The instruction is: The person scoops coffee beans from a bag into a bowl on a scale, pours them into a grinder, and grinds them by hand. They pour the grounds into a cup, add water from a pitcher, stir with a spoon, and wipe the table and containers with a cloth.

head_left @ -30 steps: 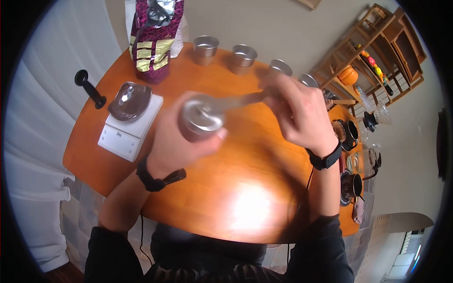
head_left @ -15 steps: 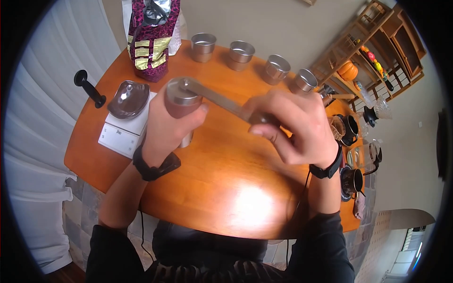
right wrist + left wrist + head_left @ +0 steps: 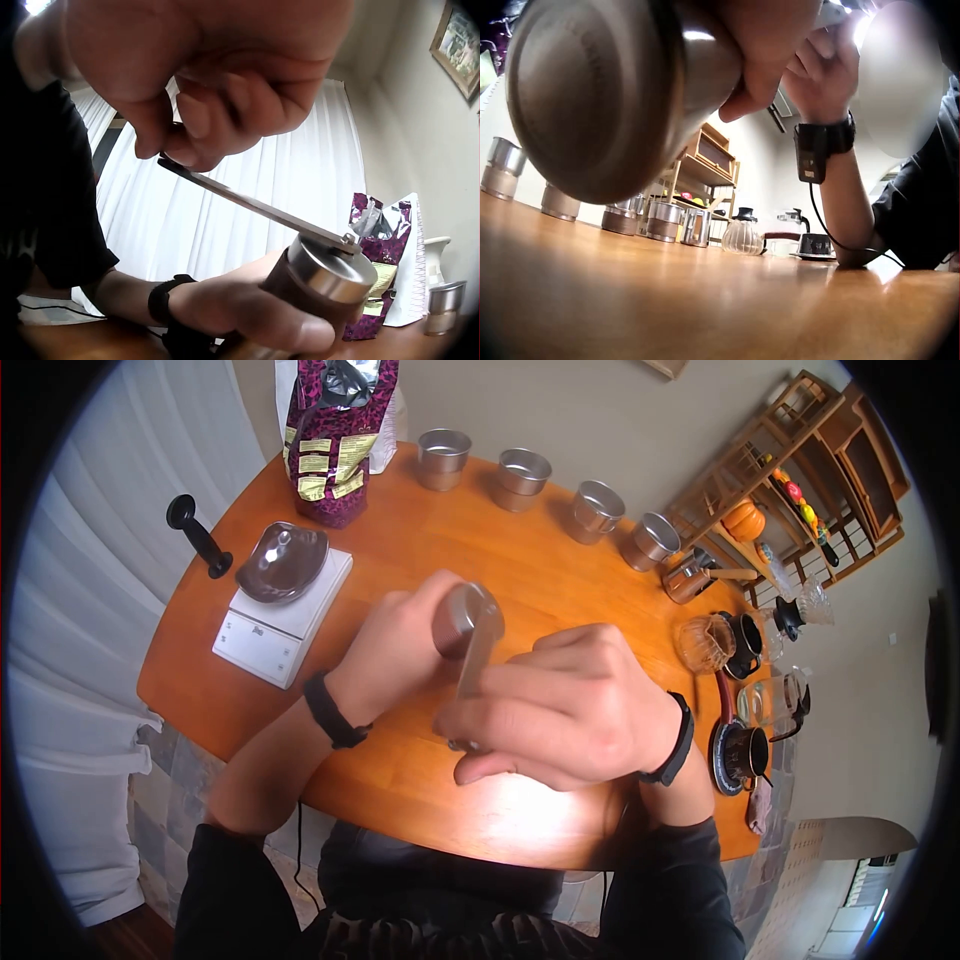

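Observation:
A hand coffee grinder (image 3: pixel 455 622) with a metal top is in my left hand (image 3: pixel 390 655), whose fingers wrap round its body above the table. Its flat crank arm (image 3: pixel 251 201) runs from the top centre to my right hand (image 3: pixel 575 710). There my right thumb and fingers pinch the crank's outer end; the knob is mostly hidden by them. In the right wrist view the grinder stands tilted, with the left thumb (image 3: pixel 304 334) across its brown middle. Its round metal base (image 3: pixel 592 97) faces the left wrist camera.
At left a dark dish (image 3: pixel 287 560) sits on a white scale (image 3: pixel 262 645), near a black-handled tool (image 3: pixel 200 538). Behind are a purple coffee bag (image 3: pixel 330 460) and several metal cups (image 3: pixel 524 478) in a row. A glass server (image 3: pixel 703 645) and a dark cup (image 3: pixel 745 752) stand at right.
My right hand has swung the crank round, from pointing right of the grinder to pointing toward my body. My left hand with the grinder has shifted right and lower in the view.

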Demonstrator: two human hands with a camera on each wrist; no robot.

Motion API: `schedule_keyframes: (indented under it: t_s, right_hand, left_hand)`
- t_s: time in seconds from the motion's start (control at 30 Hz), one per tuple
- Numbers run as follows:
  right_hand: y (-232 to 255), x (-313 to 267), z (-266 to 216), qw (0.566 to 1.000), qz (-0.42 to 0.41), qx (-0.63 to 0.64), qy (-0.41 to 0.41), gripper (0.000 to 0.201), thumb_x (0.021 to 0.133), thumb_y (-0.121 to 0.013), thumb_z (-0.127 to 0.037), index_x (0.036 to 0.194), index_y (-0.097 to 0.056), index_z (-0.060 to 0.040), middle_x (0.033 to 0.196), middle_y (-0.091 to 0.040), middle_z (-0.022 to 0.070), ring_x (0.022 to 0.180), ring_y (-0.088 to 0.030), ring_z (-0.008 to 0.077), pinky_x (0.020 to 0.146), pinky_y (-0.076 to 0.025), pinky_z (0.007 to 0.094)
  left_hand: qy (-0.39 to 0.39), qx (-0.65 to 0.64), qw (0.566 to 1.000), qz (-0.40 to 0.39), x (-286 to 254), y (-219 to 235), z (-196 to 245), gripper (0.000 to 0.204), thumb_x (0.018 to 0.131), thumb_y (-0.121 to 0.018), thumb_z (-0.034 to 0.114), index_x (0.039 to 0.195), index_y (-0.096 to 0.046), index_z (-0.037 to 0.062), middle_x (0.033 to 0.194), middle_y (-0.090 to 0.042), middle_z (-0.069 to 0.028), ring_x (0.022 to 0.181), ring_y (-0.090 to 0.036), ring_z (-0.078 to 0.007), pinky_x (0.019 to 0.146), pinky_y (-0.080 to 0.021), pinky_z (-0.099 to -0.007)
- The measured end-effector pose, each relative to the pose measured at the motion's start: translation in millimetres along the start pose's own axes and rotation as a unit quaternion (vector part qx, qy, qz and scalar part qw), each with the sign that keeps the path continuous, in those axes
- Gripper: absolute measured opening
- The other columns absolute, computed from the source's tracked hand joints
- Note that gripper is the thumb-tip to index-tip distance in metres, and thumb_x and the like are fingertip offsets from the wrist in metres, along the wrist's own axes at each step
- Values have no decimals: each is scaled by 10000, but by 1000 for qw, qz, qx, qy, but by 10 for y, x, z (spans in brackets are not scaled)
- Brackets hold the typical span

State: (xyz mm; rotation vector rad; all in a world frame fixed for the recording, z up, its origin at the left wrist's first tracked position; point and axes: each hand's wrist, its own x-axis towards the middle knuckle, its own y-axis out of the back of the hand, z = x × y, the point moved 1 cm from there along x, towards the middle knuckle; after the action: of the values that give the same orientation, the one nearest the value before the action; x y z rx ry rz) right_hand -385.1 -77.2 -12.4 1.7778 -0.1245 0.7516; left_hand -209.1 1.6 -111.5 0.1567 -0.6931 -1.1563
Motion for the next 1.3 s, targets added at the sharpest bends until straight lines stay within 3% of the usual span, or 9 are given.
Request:
schedule_keyframes:
  t_s: [0.17, 0.27, 0.37, 0.43, 0.7, 0.83, 1.0, 1.1, 1.3]
  right_hand:
    - [-14, 27, -13, 997, 31, -60, 27, 181, 805, -789, -213, 972, -761, -151, 761, -638, -21, 525, -583, 133, 453, -436, 272]
    - [-1, 20, 163, 995, 53, -78, 41, 159, 801, -755, -162, 958, -763, -139, 773, -665, -7, 539, -601, 137, 464, -454, 272]
    - [104, -19, 254, 996, 58, -72, 15, 219, 795, -769, -74, 1010, -726, -77, 820, -722, 34, 568, -627, 175, 490, -483, 289]
    - [139, -44, 382, 993, 100, -66, -13, 235, 807, -779, -57, 1031, -708, -72, 829, -711, 46, 599, -641, 198, 513, -492, 308]
    - [212, -140, 601, 967, 103, -80, -220, 239, 886, -774, -76, 1109, -686, -79, 893, -738, 79, 658, -676, 235, 601, -529, 337]
    - [228, -167, 636, 965, 110, -108, -213, 193, 926, -746, -105, 1104, -674, -84, 851, -737, 88, 676, -690, 270, 591, -517, 362]
    - [321, -209, 588, 963, 79, -136, -219, 168, 922, -742, -112, 1069, -667, -81, 796, -712, 97, 658, -677, 291, 565, -494, 378]
    - [387, -200, 476, 960, 49, -143, -235, 173, 889, -750, -88, 1043, -672, -75, 772, -701, 101, 634, -663, 300, 548, -483, 381]
    - [397, -207, 380, 966, 31, -144, -211, 193, 830, -770, -65, 1004, -686, -69, 768, -703, 105, 612, -658, 302, 536, -482, 378]
  left_hand:
    - [-69, 69, 992, -76, -67, -16, 98, 409, 807, -843, 277, 1065, -597, 76, 831, -719, -147, 798, -721, -399, 665, -574, -450]
    - [-104, -38, 988, -109, -94, -61, 102, 418, 797, -834, 332, 1050, -620, 78, 836, -722, -127, 778, -722, -367, 645, -570, -434]
    - [-156, 128, 971, -129, -123, -190, 58, 421, 769, -851, 333, 1031, -645, 76, 854, -723, -116, 760, -724, -320, 649, -577, -420]
    - [-261, 147, 954, -28, -178, -162, 116, 442, 749, -863, 349, 1024, -654, 72, 828, -702, -89, 724, -720, -281, 654, -587, -407]
    - [-209, 29, 977, -24, -133, -10, 233, 634, 612, -964, 196, 1119, -635, 2, 916, -714, -133, 788, -743, -306, 716, -593, -355]
    - [-175, 1, 985, 3, -160, 50, 216, 698, 594, -975, 206, 1158, -618, 4, 968, -714, -121, 822, -754, -231, 724, -570, -311]
    - [-154, -14, 985, 77, -58, 174, 235, 514, 739, -842, 95, 1174, -585, -4, 893, -661, -79, 747, -652, -139, 703, -533, -269]
    - [40, -227, 968, 98, -65, 142, 205, 463, 779, -863, 144, 1143, -615, 3, 1042, -693, -84, 933, -680, -143, 848, -540, -306]
    - [60, -257, 960, 97, -23, 160, 65, 393, 815, -828, 113, 1131, -622, 3, 1008, -682, -52, 911, -651, -114, 820, -527, -293]
